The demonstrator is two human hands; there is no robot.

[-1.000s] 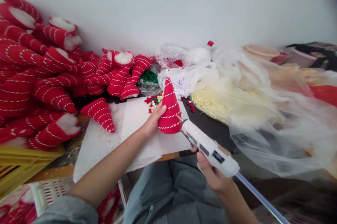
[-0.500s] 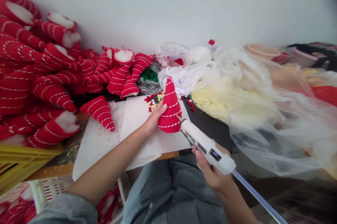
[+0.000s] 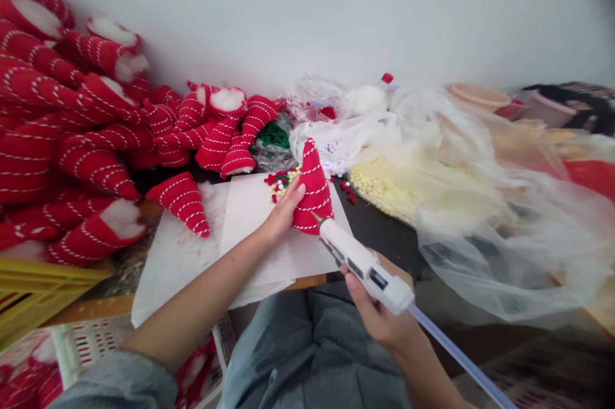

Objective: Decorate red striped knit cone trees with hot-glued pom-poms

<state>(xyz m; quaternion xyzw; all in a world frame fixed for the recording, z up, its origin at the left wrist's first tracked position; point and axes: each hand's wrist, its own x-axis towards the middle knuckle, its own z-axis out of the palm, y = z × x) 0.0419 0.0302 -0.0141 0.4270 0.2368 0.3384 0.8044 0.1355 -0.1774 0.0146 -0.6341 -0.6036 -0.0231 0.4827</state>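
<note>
A red stuffed cone hat [image 3: 314, 194] with white dashed cord around it stands upright in front of me, tip up. My left hand [image 3: 284, 213] grips its left side, thumb on the front and the other fingers hidden behind. In my right hand [image 3: 377, 306] is a white glue gun [image 3: 368, 268], a long clear glue stick [image 3: 461, 354] trailing from its rear. The metal nozzle points at the lower front of the cone; whether it touches cannot be made out. Beneath lie white paper sheets [image 3: 254, 249]. Small red, yellow, green and white pompoms [image 3: 281, 183] sit just behind my left hand.
Many striped red cones [image 3: 96, 146] are heaped at the left, one lone cone [image 3: 181, 202] lying on the paper. A yellow crate [image 3: 48, 290] stands at left front. Clear bags [image 3: 509, 249], one with pale yellow pompoms [image 3: 384, 188], fill the right. A wall rises behind.
The glue gun has moved left and slightly up, its nozzle shifting from the cone's right edge toward the middle of its lower front. The cone has turned and risen slightly in my left hand.
</note>
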